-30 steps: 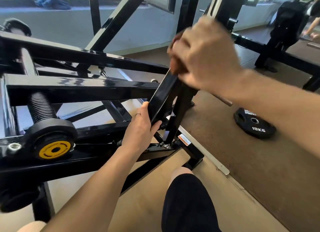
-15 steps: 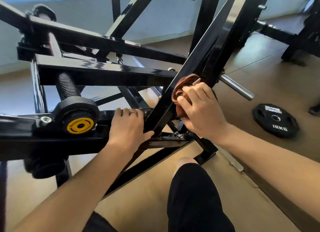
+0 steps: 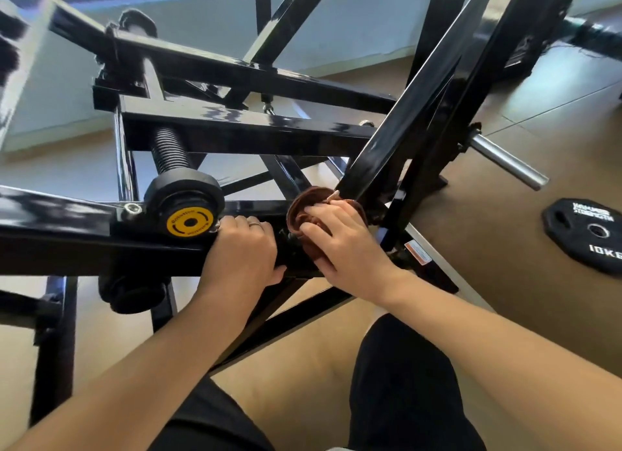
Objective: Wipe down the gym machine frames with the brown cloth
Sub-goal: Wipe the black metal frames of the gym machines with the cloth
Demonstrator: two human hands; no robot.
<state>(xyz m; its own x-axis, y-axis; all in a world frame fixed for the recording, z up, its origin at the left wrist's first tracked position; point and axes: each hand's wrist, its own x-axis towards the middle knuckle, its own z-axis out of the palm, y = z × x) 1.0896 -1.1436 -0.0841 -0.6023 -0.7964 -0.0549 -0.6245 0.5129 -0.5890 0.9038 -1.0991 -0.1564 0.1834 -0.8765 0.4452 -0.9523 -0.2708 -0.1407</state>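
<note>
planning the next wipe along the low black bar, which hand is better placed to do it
Right, probably. The right hand already holds the brown cloth at the foot of the slanted bar, by the joint. The left hand only grips the horizontal bar, bracing.

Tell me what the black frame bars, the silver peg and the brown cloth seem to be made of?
Frame bars: likely steel with glossy black paint, given the sharp window reflections. Silver peg: bare metal, probably brushed or chromed, with a soft grey sheen. Brown cloth: soft fabric, perhaps microfibre, folding in matte wrinkles under the right hand.
</note>
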